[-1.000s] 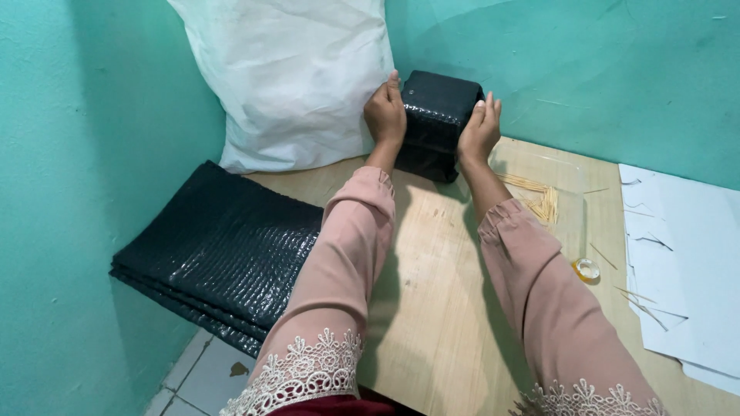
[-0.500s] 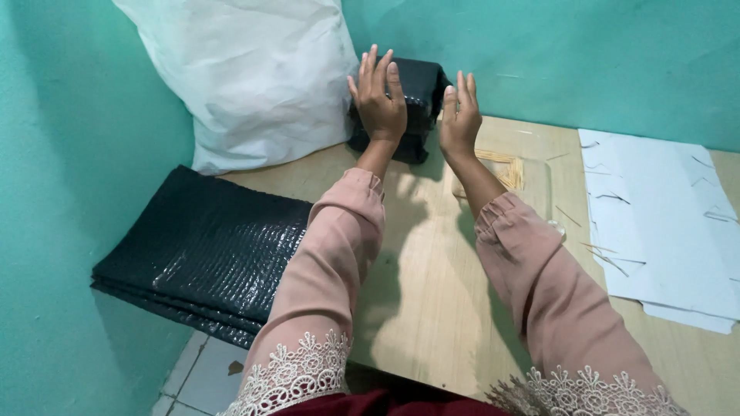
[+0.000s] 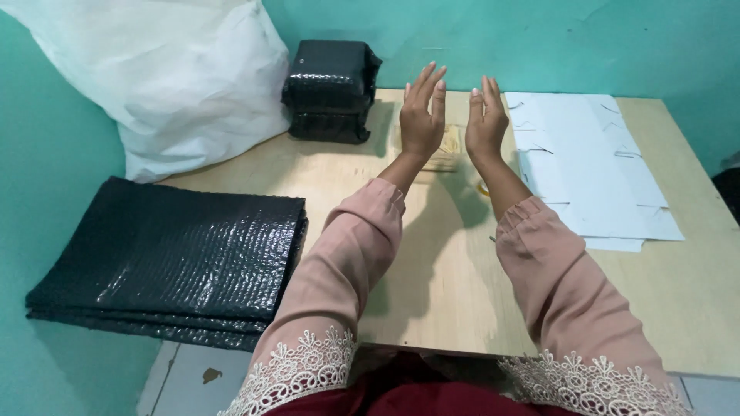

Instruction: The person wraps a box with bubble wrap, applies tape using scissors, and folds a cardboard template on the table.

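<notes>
Black bubble-wrapped parcel [image 3: 330,91] sits apart; with your empty, open left hand [image 3: 421,115] and right hand [image 3: 486,119], reach squarely.

Two stacked black bubble-wrapped parcels [image 3: 331,91], blocky and glossy, at the table's far edge by the wall; large white sack [image 3: 166,77] at their left; flat black bubble mailers [image 3: 173,258] piled front left.

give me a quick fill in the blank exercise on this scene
1. Both hands, the left hand and the right hand, are open and hold ____.
2. The black wrapped package stands against the ____ wall.
3. The stack of black bubble wrap lies to the person's ____.
4. The flat sheets on the table are ____ in colour.

Missing words: nothing; teal; left; white
</notes>
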